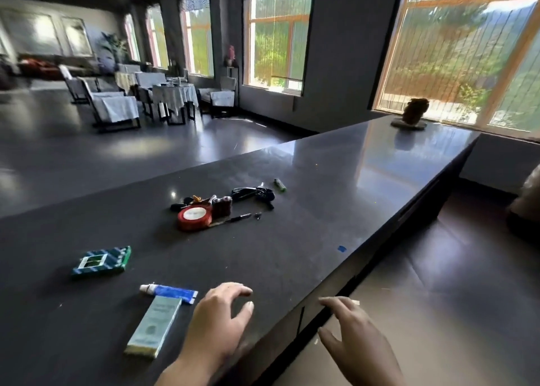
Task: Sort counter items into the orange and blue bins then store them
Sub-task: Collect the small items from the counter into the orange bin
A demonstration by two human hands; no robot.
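Note:
On the dark counter (306, 204) lie a pale green box (153, 325), a blue tube (169, 292) with a white cap, and a green patterned box (102, 261). Farther back sit a red tape roll (194, 217), a black pen (238, 218), dark red batteries (222, 206), a black bundle of cords and keys (252, 194) and a small green lighter (280, 185). My left hand (217, 321) hovers over the counter just right of the pale box, fingers spread, holding nothing. My right hand (355, 336) is open beyond the counter's near edge. No bins are in view.
A brown ornament on a flat base (412, 114) stands at the counter's far end by the window. A small blue mark (341, 248) sits near the counter's right edge. Dining tables and chairs (152, 99) fill the room beyond.

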